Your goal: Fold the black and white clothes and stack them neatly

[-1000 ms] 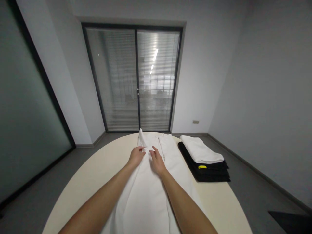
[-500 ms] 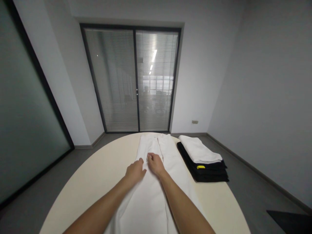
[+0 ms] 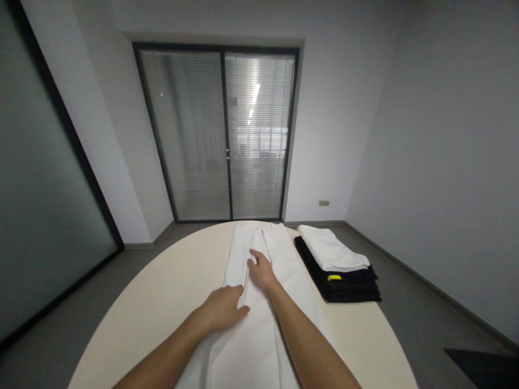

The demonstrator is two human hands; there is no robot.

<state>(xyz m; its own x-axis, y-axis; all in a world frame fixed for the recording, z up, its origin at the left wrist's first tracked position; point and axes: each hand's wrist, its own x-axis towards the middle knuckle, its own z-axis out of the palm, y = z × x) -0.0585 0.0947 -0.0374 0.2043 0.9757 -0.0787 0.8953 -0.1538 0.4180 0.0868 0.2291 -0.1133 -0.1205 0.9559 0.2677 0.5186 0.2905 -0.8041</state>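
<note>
A long white garment (image 3: 251, 351), by its shape perhaps trousers, lies lengthwise across the table from the far rim toward me. My left hand (image 3: 224, 308) rests on its left part, thumb and forefinger spread apart on the cloth, the other fingers mostly hidden. Farther up the garment, near its middle, my right hand (image 3: 263, 272) touches the fabric with forefinger stretched forward and thumb apart from it. A fold line runs along the cloth between the two hands.
The round cream table (image 3: 162, 292) carries a stack of folded black cloths (image 3: 352, 293) at right, with a folded white cloth (image 3: 334, 251) on top and a small yellow item (image 3: 334, 277) at its front. Beyond stand a glass door with blinds (image 3: 259, 135) and grey walls.
My left hand has slid back toward me along the garment, and the cloth's left part lies flatter. My right hand has shifted slightly, its forefinger now stretched out farther.
</note>
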